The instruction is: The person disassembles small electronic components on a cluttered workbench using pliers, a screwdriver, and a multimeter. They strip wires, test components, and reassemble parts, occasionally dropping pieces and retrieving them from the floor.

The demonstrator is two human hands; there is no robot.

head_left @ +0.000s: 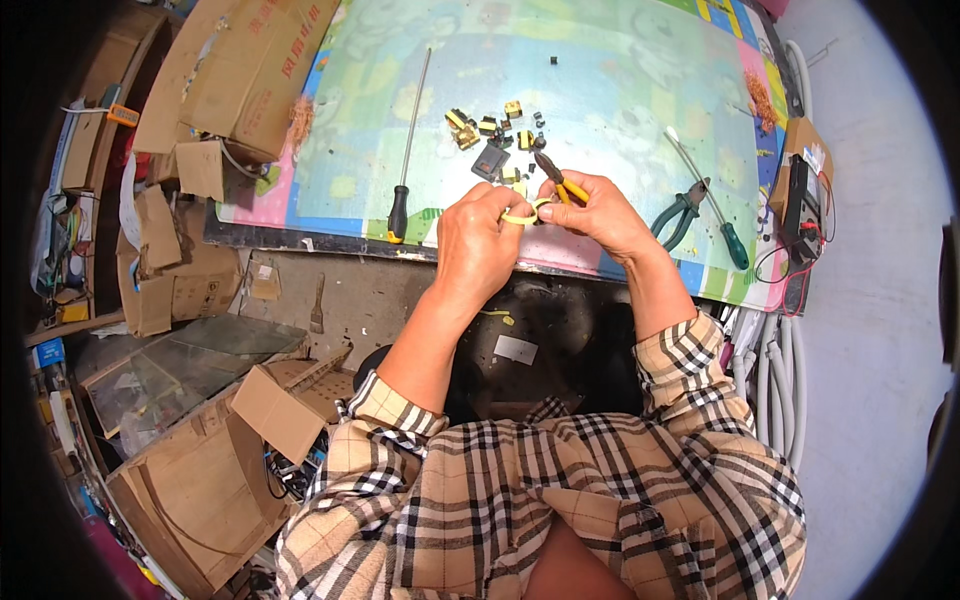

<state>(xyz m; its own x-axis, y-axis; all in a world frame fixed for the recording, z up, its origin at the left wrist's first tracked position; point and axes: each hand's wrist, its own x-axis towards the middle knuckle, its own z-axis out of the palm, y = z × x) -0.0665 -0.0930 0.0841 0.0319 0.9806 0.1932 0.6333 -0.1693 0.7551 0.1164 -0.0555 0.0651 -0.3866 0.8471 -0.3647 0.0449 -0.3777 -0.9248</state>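
While the left hand [474, 236] pinches a yellow strip [519, 218] above the near edge of the mat [340, 200], the right hand [604, 216] grips yellow-handled pliers [560, 182]; short, steady pulls probably suit best.

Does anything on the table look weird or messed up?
Yes, a little. One tiny black piece sits alone, apart from the small yellow-and-black blocky parts. Tangled copper-coloured wire lies messily near the right edge. And a green-handled metal screwdriver crosses the green-handled pliers, which looks untidy.

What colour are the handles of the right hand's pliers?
The handles are yellow, clearest in the head view.
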